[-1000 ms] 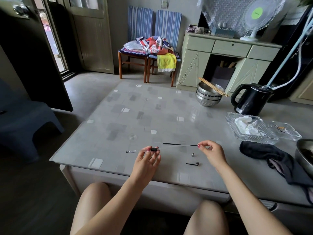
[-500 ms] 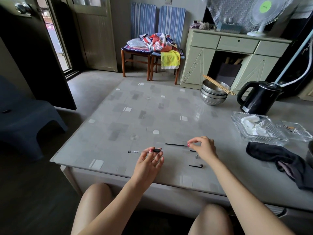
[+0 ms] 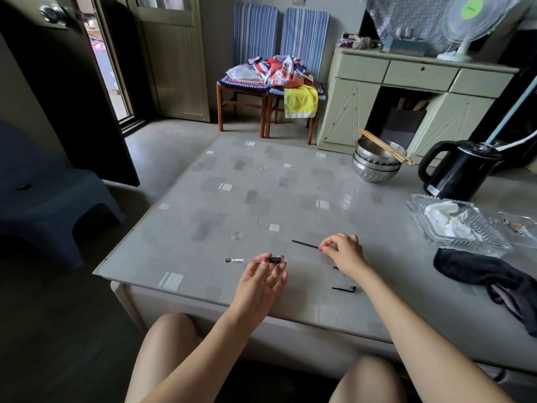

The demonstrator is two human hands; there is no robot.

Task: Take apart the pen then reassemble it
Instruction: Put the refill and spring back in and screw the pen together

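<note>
My left hand (image 3: 261,282) pinches the clear pen barrel (image 3: 247,260) near its black grip, holding it level just above the table's near edge. My right hand (image 3: 344,253) pinches the right end of the thin black refill (image 3: 305,244), which points left over the table. A small black clip piece (image 3: 344,288) lies on the table below my right wrist. Another small dark part (image 3: 335,267) peeks out beside my right hand, mostly hidden.
On the grey patterned table (image 3: 247,199) are stacked steel bowls with chopsticks (image 3: 376,164), a black kettle (image 3: 456,171), a glass tray with tissue (image 3: 453,225) and a dark cloth (image 3: 491,280). A blue stool (image 3: 49,193) stands left of the table.
My right hand has slid left along the refill, closer to my left hand. The left hand keeps the barrel in the same place.
</note>
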